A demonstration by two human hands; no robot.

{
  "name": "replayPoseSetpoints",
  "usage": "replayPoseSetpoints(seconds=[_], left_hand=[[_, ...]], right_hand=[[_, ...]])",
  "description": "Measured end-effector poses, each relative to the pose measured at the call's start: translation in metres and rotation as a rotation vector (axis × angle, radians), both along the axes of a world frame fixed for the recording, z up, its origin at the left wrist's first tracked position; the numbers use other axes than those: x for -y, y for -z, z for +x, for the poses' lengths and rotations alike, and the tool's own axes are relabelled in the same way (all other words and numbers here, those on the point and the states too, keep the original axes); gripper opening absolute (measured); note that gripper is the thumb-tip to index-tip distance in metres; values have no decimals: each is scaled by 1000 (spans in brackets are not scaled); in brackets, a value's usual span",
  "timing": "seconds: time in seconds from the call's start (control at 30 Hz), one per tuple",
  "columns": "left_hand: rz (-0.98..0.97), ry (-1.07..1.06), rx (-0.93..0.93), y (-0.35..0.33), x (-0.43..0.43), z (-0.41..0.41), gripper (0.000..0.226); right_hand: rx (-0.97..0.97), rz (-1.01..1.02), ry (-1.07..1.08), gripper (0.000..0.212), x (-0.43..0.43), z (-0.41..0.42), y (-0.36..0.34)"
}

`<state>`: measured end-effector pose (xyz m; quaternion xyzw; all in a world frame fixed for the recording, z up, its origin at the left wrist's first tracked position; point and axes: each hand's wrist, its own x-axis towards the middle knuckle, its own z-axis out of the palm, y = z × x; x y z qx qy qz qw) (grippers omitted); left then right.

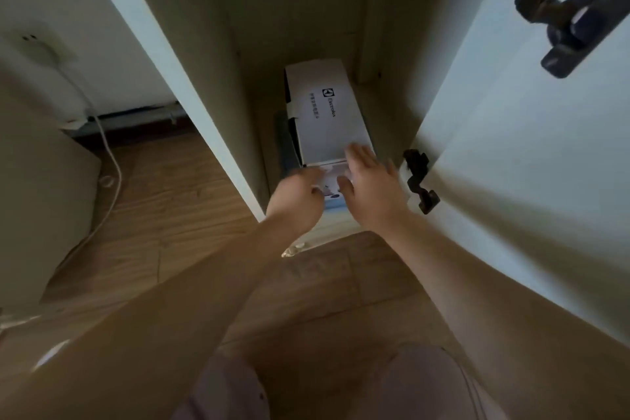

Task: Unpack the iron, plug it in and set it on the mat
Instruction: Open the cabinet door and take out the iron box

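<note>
Both hands, left (300, 196) and right (370, 186), spread at the iron box (329, 116) between open cabinet doors (511, 153).

Cabinet floor (381, 106) bears a white box (332, 119) (Electrolux-branded).

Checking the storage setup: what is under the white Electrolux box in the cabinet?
A grey-blue edge shows along the white box's left side, seemingly beneath it; what it is can't be told. Both hands, left and right, cover the box's near end.
</note>
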<state>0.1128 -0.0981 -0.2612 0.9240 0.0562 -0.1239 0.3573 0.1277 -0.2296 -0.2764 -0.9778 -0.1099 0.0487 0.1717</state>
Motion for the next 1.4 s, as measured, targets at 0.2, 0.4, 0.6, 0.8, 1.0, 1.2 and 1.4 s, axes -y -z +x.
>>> replayPoseSetpoints(seconds=[0.2, 0.4, 0.6, 0.8, 1.0, 1.2, 1.4], left_hand=[[-10, -59, 50, 24, -1, 17, 60], [-35, -11, 48, 29, -2, 17, 54], [-149, -177, 121, 23, 20, -13, 32], [-372, -435, 116, 34, 23, -35, 68], [-748, -513, -134, 43, 10, -20, 67], [-792, -410, -187, 45, -2, -18, 73], [-757, -320, -139, 47, -9, -18, 71]], right_hand=[[0, 291, 227, 56, 0, 38, 22], [-29, 433, 270, 53, -2, 40, 34], [26, 756, 475, 46, 4, 15, 33], [2, 1106, 723, 33, 18, -2, 29], [-474, 1147, 801, 42, 30, 14, 48], [-653, 1289, 809, 34, 27, 14, 74], [-715, 1366, 842, 48, 28, 23, 75]])
